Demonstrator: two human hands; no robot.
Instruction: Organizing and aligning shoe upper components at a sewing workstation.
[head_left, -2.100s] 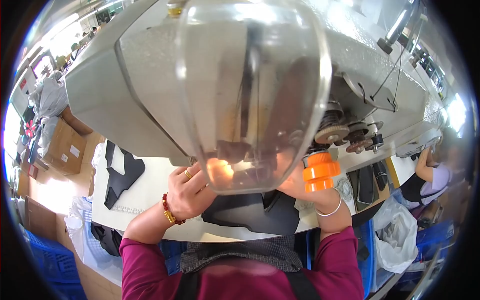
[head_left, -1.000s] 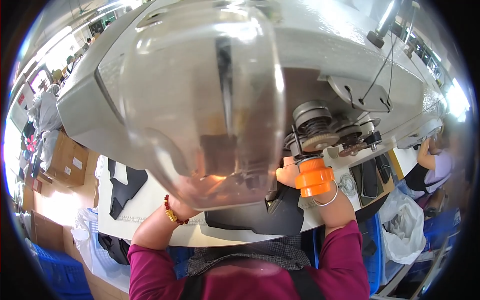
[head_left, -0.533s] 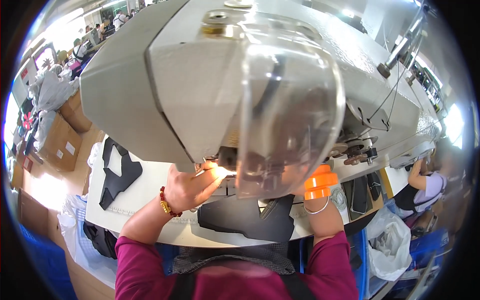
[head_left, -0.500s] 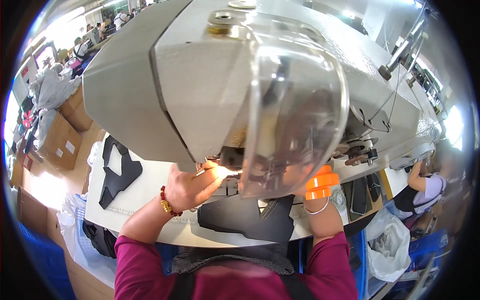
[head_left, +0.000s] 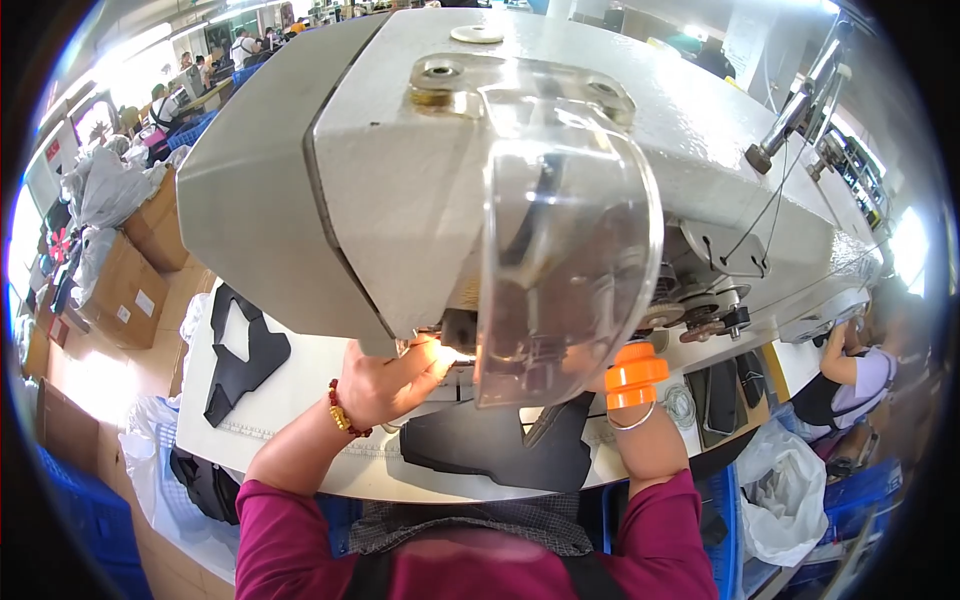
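Note:
A large grey sewing machine head [head_left: 400,200] fills the view, with a clear plastic guard [head_left: 570,270] hanging in front of its needle. My left hand [head_left: 385,375], a red bead bracelet on its wrist, reaches under the head to the lit needle area; its fingertips are hidden there. My right hand [head_left: 592,378] is only dimly seen through the guard, and its wrist wears a thick orange band [head_left: 634,377] and a thin bangle. A black fabric piece [head_left: 490,450] lies on the white table [head_left: 300,400] between my forearms, running up under the guard.
Black cut pieces [head_left: 245,355] lie at the table's left end. Thread spools and tension discs [head_left: 700,315] sit on the machine's right side. Cardboard boxes [head_left: 125,290] stand on the floor at left. White bags [head_left: 780,490] hang at lower right, where another person [head_left: 860,370] works.
The view has shifted, so the guard now sits right of centre instead of covering the middle. Both hands stay at the needle area, with the black piece still below them.

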